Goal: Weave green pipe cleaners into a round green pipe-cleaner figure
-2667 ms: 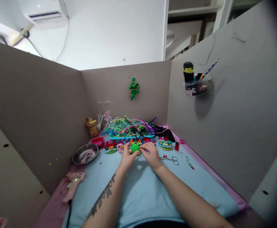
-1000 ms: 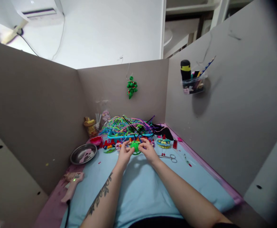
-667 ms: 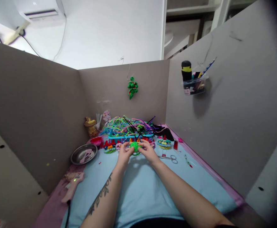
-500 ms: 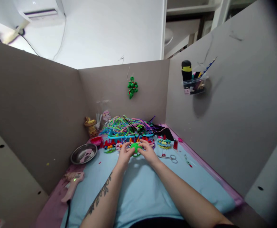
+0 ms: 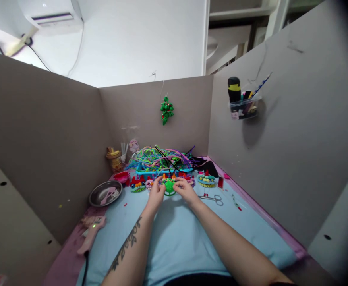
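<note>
Between my two hands, above the light blue cloth, is a bright green rounded piece that looks made of bent pipe cleaners, with an open loop along its lower edge. My left hand pinches its left side with thumb and fingers. On the other side my right hand grips the right edge, thumb toward me. Several small colourful finished pieces lie just behind, such as a red and green one at left and a blue and yellow one at right. My hands partly cover those in the middle.
A blue tray heaped with pipe cleaners stands at the back. Scissors lie at right. To the left are a metal bowl and a pink glue gun with a cord. Grey panels enclose three sides.
The green piece has turned slightly and shows more of its rounded face and lower loop. My fingers have shifted outward to its sides.
</note>
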Tool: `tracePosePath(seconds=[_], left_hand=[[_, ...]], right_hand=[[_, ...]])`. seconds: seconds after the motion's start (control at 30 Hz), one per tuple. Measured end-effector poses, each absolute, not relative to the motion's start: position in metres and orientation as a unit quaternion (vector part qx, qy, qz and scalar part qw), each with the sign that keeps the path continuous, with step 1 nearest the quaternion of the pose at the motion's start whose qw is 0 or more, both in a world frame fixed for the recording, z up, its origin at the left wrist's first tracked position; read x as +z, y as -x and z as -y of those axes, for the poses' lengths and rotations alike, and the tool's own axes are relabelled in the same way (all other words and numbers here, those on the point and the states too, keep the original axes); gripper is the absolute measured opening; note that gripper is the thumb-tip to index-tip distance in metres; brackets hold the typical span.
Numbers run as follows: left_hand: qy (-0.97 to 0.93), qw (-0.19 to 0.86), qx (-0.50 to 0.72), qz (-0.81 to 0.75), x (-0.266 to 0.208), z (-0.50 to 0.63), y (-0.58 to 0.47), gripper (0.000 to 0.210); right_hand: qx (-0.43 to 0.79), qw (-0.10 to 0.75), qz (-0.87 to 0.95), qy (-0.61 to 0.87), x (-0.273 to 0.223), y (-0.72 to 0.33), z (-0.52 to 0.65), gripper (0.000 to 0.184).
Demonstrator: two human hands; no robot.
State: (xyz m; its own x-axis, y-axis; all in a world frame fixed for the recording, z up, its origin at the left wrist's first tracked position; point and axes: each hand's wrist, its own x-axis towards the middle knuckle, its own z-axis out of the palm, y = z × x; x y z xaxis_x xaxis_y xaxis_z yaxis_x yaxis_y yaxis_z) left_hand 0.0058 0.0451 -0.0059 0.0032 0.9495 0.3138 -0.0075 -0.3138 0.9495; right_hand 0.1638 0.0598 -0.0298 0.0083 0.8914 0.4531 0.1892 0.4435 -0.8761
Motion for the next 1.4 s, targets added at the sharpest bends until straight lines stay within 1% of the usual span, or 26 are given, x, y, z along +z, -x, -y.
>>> tracePosePath(seconds=[0.13, 0.27, 0.4, 0.5, 0.6, 0.73, 0.93, 1.07, 1.17, 1.4], left_hand=[[-0.582, 0.396, 0.58, -0.409, -0.001, -0.041, -0.005, 0.055], [-0.556, 0.393, 0.62, -0.39, 0.002, -0.042, -0.006, 0.056], [-0.54, 0.367, 0.644, -0.399, 0.002, -0.045, -0.005, 0.045], [-0.545, 0.376, 0.627, -0.41, 0.001, -0.044, -0.006, 0.045], [-0.552, 0.421, 0.595, -0.406, 0.001, -0.04, -0.01, 0.056], [-0.557, 0.41, 0.59, -0.417, 0.0, -0.038, -0.013, 0.064], [-0.579, 0.376, 0.582, -0.429, -0.002, -0.037, -0.015, 0.058], [-0.574, 0.358, 0.587, -0.445, -0.001, -0.033, -0.018, 0.057], [-0.564, 0.362, 0.59, -0.45, 0.0, -0.031, -0.02, 0.058], [-0.577, 0.386, 0.574, -0.434, -0.001, -0.036, -0.017, 0.053]], right_hand=[[0.318, 0.544, 0.655, 0.417, -0.028, -0.163, -0.058, 0.019], [0.302, 0.571, 0.623, 0.441, -0.026, -0.164, -0.057, 0.017], [0.29, 0.603, 0.578, 0.467, -0.027, -0.167, -0.059, 0.017], [0.284, 0.612, 0.571, 0.468, -0.028, -0.168, -0.06, 0.017], [0.29, 0.603, 0.576, 0.469, -0.028, -0.164, -0.058, 0.017], [0.309, 0.593, 0.585, 0.459, -0.027, -0.156, -0.053, 0.019], [0.306, 0.589, 0.585, 0.466, -0.023, -0.152, -0.046, 0.019], [0.284, 0.61, 0.563, 0.48, -0.022, -0.148, -0.042, 0.017], [0.27, 0.622, 0.553, 0.484, -0.021, -0.146, -0.041, 0.017], [0.306, 0.608, 0.542, 0.492, -0.023, -0.149, -0.044, 0.016]])
